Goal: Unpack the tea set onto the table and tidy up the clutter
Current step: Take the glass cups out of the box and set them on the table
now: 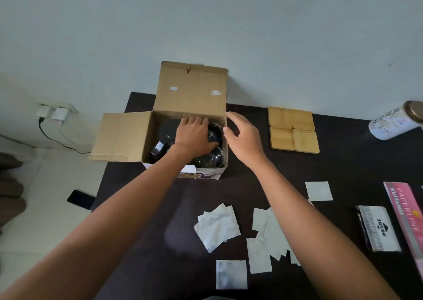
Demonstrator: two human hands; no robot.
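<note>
The open cardboard box (183, 126) sits at 12 o'clock on the dark tabletop (343, 162). The left hand (194, 135) reaches inside and rests on a glass cup (215, 131), fingers spread; a firm grip cannot be told. The right hand (245, 135) hovers open beside the box wall. Four wooden coasters (294, 129) already lie out at 1 o'clock. Glassware remains boxed and paper scraps (217, 228) lie scattered at 6 o'clock, so most work is left.
</note>
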